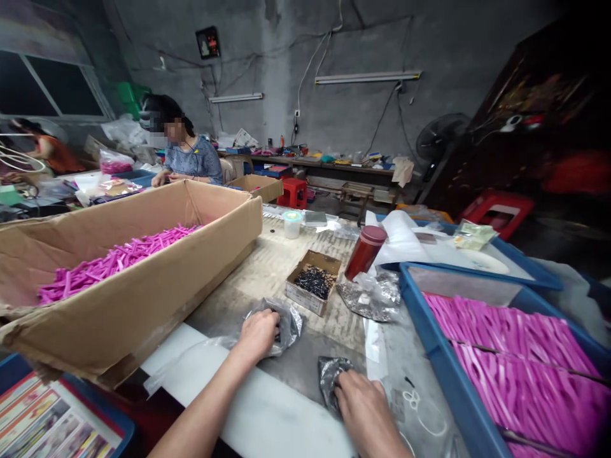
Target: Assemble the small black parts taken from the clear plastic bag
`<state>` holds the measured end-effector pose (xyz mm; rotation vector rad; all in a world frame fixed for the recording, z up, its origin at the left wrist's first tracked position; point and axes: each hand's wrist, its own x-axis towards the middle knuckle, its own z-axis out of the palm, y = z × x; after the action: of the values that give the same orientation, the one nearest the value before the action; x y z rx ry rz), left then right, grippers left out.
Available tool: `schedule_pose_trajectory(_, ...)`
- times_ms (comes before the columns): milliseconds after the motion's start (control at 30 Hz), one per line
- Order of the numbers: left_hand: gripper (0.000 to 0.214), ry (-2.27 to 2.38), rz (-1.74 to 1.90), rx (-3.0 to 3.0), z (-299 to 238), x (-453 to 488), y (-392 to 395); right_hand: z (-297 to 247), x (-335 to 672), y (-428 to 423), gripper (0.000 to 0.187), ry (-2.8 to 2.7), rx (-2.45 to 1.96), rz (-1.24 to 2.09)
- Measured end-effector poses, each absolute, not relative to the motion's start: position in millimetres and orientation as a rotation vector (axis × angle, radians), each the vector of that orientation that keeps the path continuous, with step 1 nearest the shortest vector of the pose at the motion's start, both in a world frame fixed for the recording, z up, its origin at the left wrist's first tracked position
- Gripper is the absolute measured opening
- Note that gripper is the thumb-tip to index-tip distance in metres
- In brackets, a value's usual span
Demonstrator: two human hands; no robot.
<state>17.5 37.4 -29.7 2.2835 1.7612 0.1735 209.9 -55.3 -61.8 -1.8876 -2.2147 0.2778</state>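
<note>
My left hand point(258, 334) rests over an opened clear plastic bag point(290, 327), its fingers curled down among dark bits inside. What those fingertips hold is hidden. Nearer to me, my right hand point(363, 404) is closed on the edge of a smaller plastic bag point(330, 378) with dark contents; its thumb side and fingertips are partly out of sight. Beyond both hands stands a small cardboard box point(305, 298) with many small black pieces point(315, 280). Another plastic bag point(370, 299) of dark bits lies to its right.
A long carton point(143, 305) of pink strips borders the left side. At right, a blue tray point(429, 356) holds rows of pink pieces. A red-lidded canister point(365, 251) and a small tub point(292, 226) stand farther back. A co-worker point(191, 156) sits across the table.
</note>
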Motion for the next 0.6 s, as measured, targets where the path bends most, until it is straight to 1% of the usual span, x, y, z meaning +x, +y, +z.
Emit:
schedule_pose_trajectory(133,0.010,1.728,0.139,2.292,-29.9,18.5,41.0,-51.2,208.8,-56.0,0.017,-2.228,-1.928,0.345)
schedule_pose_trajectory(267,0.014,1.716,0.133,2.317,-31.2,21.2,41.4,-47.6,204.9,-55.6,0.019,-2.264,-1.953,0.294)
schedule_pose_trajectory(400,0.017,1.712,0.169,2.331,-27.5,20.2,36.3,-51.6,203.8,-56.0,0.021,-2.272,-1.933,0.233)
schedule_pose_trajectory(600,0.018,1.675,0.230,2.331,-17.8,11.8,31.8,-66.5,211.6,-59.9,0.018,-2.226,-1.828,0.179)
